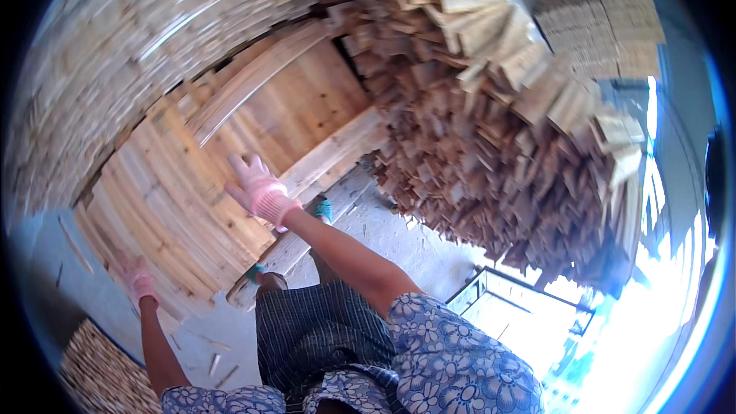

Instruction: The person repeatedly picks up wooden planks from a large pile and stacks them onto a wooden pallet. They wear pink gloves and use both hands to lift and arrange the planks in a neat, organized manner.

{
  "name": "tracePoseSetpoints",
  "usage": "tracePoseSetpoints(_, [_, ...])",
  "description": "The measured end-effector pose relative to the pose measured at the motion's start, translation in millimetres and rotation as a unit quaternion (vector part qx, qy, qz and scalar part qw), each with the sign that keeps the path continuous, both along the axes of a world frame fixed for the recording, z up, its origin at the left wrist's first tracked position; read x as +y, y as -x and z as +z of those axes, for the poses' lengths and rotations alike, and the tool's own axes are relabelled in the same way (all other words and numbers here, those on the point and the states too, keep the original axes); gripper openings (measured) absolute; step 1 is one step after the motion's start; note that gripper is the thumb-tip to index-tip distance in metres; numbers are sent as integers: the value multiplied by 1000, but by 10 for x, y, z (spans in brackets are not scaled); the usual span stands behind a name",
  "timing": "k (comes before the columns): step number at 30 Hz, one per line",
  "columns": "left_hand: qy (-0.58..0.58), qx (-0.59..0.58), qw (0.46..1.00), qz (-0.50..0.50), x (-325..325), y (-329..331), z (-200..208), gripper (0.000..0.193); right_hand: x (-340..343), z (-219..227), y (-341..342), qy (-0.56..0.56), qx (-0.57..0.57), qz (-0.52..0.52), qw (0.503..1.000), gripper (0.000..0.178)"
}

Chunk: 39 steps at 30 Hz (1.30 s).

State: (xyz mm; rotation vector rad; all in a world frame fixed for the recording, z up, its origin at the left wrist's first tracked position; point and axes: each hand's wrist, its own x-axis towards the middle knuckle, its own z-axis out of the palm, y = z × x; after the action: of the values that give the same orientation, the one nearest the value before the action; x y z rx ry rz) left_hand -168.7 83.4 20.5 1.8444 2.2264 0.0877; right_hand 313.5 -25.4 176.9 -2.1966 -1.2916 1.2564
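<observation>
Planks (180, 192) lie side by side low over gray floor (406, 234); stacked boards (146, 54) behind, jumbled offcuts (491, 146) right. Right hand (261, 186) (both gloved pink) open, fingers spread over planks; left hand (138, 277) near their edge, blurred, can't tell grip.

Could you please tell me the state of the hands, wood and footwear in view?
Flat boards: laid side by side
Left hand: gloved, blurred, near their left end
Right hand: gloved, open, contact unclear
Right pile: jumbled, ends jutting out
Upper left stack: layered
Upper right stack: layered
Green footwear: worn
</observation>
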Motion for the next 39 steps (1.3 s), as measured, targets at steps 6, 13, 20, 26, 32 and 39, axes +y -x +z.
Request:
tracePoseSetpoints(6, [145, -248, 898, -334, -1000, -3088, 693, 62, -2583, 1347, -1370, -102, -217, -191, 952, 49])
tracePoseSetpoints(13, [204, -519, 606, -567, -2267, -6933, 3623, 62, -4059, 3419, -3040, -192, -606, -407, 656, 64])
tracePoseSetpoints(20, [115, -382, 543, -738, -2478, -9620, 4686, 57, -3257, 3900, -4255, 16, -455, -620, 639, 94])
tracePoseSetpoints(26, [383, -453, 462, -660, -2741, -9656, 4536, 57, -3383, 3775, -4267, -51, -430, -635, 640, 95])
tracePoseSetpoints(32, [591, -555, 417, -411, -2877, -8965, 4615, 57, -3625, 3863, -3908, -129, -346, -624, 689, 89])
tracePoseSetpoints(39, [623, -479, 485, -383, -2885, -8118, 4572, 89, -3791, 3701, -3134, -270, -205, -650, 681, 102])
